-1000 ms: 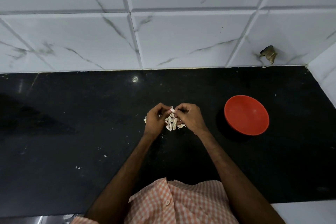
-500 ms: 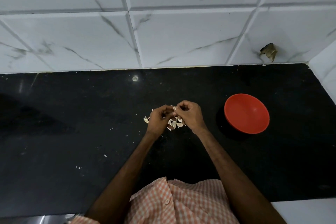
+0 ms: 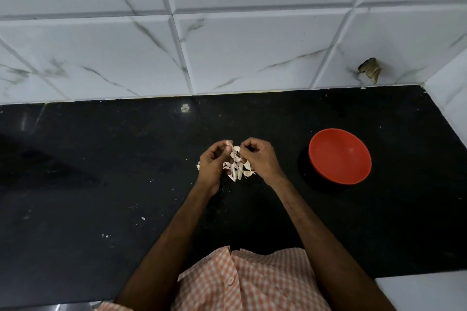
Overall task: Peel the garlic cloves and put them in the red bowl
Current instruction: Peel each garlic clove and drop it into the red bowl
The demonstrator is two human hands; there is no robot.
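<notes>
A small heap of garlic cloves and papery skins (image 3: 238,168) lies on the black counter (image 3: 101,184) in the middle. My left hand (image 3: 213,163) pinches a garlic clove (image 3: 229,144) at its fingertips just above the heap. My right hand (image 3: 257,156) hovers over the heap's right side with fingers curled; whether it holds a bit of skin is hidden. The red bowl (image 3: 340,156) stands to the right of my right hand, apart from it, and looks empty.
White marble-look tiles (image 3: 240,53) form the wall behind the counter and turn the corner at the far right. A dark chipped spot (image 3: 370,72) marks the wall above the bowl. Tiny skin flakes dot the counter at the lower left.
My hands have drawn slightly apart: the left has lifted up and left with the clove, and the right has pulled away from it.
</notes>
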